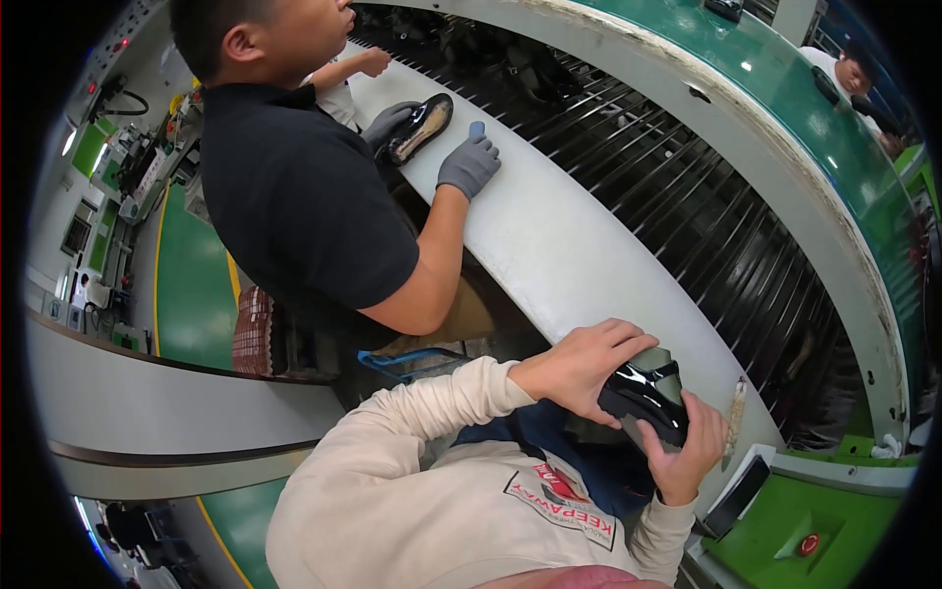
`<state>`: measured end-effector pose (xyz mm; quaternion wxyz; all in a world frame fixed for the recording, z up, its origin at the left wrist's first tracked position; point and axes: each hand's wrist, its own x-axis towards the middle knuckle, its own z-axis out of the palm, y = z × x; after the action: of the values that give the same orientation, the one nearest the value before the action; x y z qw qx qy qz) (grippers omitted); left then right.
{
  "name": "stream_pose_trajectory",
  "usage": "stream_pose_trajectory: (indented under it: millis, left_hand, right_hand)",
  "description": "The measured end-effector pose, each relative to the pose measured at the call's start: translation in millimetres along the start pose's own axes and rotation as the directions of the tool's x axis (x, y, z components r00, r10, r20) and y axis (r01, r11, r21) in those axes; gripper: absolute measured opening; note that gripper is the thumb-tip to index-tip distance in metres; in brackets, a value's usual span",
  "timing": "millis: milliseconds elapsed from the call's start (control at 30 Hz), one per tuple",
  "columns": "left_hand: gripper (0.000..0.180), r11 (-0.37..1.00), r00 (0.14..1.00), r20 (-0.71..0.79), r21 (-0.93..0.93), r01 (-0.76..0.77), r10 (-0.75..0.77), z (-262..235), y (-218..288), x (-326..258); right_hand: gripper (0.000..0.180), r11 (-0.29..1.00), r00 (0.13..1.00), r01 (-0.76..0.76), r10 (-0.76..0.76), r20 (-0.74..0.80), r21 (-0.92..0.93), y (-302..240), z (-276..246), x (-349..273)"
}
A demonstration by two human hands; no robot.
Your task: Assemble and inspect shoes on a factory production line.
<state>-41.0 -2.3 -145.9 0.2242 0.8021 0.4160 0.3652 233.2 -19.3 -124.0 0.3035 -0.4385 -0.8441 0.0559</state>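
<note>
A glossy black shoe (643, 398) is held between my two hands over the near end of a white work table (579, 265). My left hand (587, 368) grips its left side, with the fingers over the top edge and the thumb along the lower side. My right hand (687, 447) is closed around the right end, thumb toward me and fingers behind. Part of the shoe is dull grey-green, and my fingers cover both of its ends. Just right of my right hand, a thin speckled stick (734, 414) lies along the table's edge.
On the left a co-worker in a dark shirt (294, 187) wears grey gloves and holds another black shoe (422, 128). Beyond the table runs a roller conveyor (677, 196) under a curved machine frame (756, 128). A green machine panel with a red button (809, 545) stands near right.
</note>
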Motion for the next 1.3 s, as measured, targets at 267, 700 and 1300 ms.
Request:
stream_pose_trajectory:
  millis: [267,700,1300]
  left_hand:
    - [0.112,0.998,0.999,-0.031,-0.058,0.033,-0.035,5,-1,0]
    - [0.109,0.966,0.991,0.028,0.22,-0.135,0.132,16,26,26]
    - [0.095,0.965,0.983,0.027,0.187,-0.184,0.182,32,20,31]
  right_hand:
    - [0.072,1.0,0.999,0.011,-0.011,0.031,-0.004,2,0,3]
    - [0.079,1.0,1.0,-0.015,0.015,-0.028,0.0,14,3,-23]
    - [0.075,0.998,0.999,0.037,-0.039,0.034,0.052,15,-8,-20]
